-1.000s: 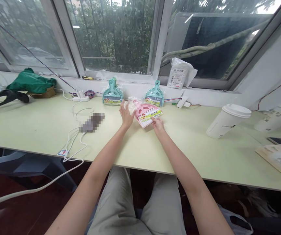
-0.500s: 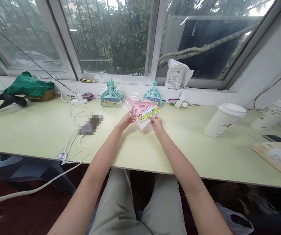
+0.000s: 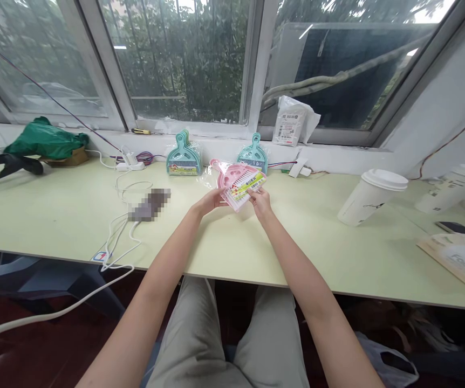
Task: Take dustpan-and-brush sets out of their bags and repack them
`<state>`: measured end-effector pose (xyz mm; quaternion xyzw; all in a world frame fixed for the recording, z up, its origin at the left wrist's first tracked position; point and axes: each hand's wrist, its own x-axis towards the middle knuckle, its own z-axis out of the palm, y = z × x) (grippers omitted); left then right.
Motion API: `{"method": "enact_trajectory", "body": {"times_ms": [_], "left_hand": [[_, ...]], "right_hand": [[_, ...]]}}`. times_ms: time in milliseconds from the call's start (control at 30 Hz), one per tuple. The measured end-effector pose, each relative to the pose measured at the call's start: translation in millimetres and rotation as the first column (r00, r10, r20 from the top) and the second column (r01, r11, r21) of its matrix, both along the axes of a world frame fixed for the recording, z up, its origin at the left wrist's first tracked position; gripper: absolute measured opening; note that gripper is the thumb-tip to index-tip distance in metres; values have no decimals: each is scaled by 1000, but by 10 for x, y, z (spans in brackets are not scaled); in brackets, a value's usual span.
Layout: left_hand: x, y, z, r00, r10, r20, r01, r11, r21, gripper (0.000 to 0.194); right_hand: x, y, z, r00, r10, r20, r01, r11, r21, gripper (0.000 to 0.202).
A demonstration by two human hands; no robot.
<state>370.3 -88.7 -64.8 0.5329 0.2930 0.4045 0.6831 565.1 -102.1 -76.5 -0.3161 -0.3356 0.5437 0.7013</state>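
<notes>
Between my two hands is a pink dustpan and brush set point(image 3: 236, 180) in clear plastic wrap, tilted, with a green and yellow label strip across its white bristles. My left hand point(image 3: 213, 201) grips its lower left edge, fingers partly behind it. My right hand point(image 3: 260, 200) pinches the lower right edge by the label. Just behind stand wrapped teal dustpan and brush sets: a row of several point(image 3: 183, 156) to the left, and another teal set point(image 3: 253, 152) to the right, partly covered by the pink one.
White paper cups point(image 3: 372, 198) and a tissue pack point(image 3: 457, 261) are on the table's right side. A white cable point(image 3: 113, 237) and a blurred-out object point(image 3: 149, 206) lie left. A power strip point(image 3: 130, 166), green bag point(image 3: 46, 139) and screwdriver point(image 3: 141, 131) are farther back.
The pink set has turned slightly in my hands. My left hand has shifted its grip a little lower along the edge. Everything else stays in place.
</notes>
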Motion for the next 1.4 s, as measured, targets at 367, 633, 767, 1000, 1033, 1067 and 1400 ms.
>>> {"method": "enact_trajectory", "body": {"times_ms": [367, 633, 767, 1000, 1033, 1067, 1400], "left_hand": [[-25, -37, 153, 975, 84, 205, -95, 995, 43, 63], [-81, -76, 117, 984, -99, 148, 96, 995, 23, 41], [-57, -30, 81, 995, -24, 97, 25, 1000, -7, 34], [-37, -114, 94, 998, -53, -31, 53, 999, -10, 42], [-12, -131, 95, 996, -77, -38, 77, 997, -2, 45], [21, -142, 93, 993, -106, -42, 106, 994, 2, 47], [383, -122, 15, 964, 227, 142, -236, 971, 49, 50]], "right_hand": [[-17, -46, 63, 994, -106, -11, 106, 990, 91, 48], [-75, -67, 42, 988, -152, -39, 155, 983, 99, 28], [-80, -70, 93, 997, -49, 63, 43, 995, 93, 25], [10, -64, 175, 993, 33, 109, -40, 997, 63, 26], [8, -64, 175, 995, 18, 96, -24, 998, 60, 26], [0, -65, 171, 997, -3, 79, -2, 998, 57, 26], [-124, -79, 83, 989, -144, -36, 145, 989, 35, 32]]}}
